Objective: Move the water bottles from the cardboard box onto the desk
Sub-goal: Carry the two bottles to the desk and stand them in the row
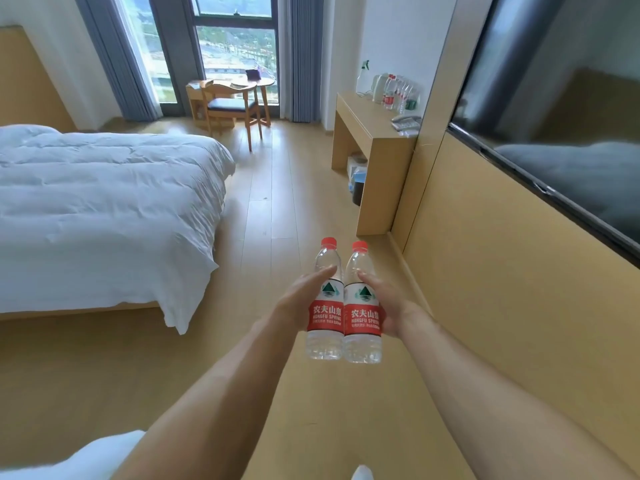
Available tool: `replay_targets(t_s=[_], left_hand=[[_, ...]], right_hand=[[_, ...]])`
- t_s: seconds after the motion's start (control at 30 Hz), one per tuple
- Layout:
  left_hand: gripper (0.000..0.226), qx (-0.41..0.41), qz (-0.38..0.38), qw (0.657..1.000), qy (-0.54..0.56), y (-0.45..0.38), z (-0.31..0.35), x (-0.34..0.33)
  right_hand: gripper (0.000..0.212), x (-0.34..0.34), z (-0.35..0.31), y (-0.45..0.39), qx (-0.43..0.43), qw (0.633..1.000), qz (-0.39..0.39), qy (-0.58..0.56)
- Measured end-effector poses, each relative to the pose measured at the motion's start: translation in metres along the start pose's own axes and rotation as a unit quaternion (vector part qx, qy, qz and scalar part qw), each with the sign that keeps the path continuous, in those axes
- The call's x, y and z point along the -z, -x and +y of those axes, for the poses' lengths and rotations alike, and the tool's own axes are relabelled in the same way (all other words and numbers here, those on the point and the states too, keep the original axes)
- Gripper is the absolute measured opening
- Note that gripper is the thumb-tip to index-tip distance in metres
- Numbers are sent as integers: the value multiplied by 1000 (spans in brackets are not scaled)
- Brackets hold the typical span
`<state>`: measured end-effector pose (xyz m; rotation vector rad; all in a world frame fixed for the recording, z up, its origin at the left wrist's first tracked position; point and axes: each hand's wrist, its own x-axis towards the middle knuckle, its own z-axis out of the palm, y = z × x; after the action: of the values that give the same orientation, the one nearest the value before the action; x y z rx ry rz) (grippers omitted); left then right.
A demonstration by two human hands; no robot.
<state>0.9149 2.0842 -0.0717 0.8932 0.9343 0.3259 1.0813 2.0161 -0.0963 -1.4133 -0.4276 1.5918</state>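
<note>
both hands, left hand (304,299) and right hand (388,303), press two bottles (344,313) together from outside, far from the desk (367,123); that flat-palmed squeeze could let one slip.

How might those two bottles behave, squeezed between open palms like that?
The two bottles look full, so probably heavy. Smooth clear plastic pressed only between the left hand and right hand may slip. Thin walls likely flex.

Two water bottles (343,306) stand side by side between the fingers (325,273) of two hands. Far beyond the fingers stand one table (367,123), one bed (104,188) and one chair (230,107). More bottles cluster on the table, too small to count.
</note>
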Motion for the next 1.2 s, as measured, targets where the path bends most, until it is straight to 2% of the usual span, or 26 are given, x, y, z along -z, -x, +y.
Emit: replay_targets(t_s=[0.33, 0.5, 0.63, 0.87, 1.07, 1.2], left_hand=[[62, 22, 31, 999, 11, -115, 84, 34], [52, 24, 47, 998, 20, -175, 145, 34], [45, 2, 43, 999, 25, -221, 188, 33], [64, -16, 59, 998, 19, -293, 240, 50], [69, -11, 53, 999, -2, -366, 296, 90], [63, -9, 42, 999, -14, -425, 349, 125]], right_hand=[[63, 7, -94, -147, -18, 999, -39, 34], [64, 15, -164, -211, -52, 996, -59, 46], [62, 23, -214, -252, -47, 996, -66, 48], [60, 26, -272, -318, -49, 995, -69, 55], [56, 17, -322, -392, -46, 995, -54, 63], [55, 5, -368, -453, -25, 996, -43, 73]])
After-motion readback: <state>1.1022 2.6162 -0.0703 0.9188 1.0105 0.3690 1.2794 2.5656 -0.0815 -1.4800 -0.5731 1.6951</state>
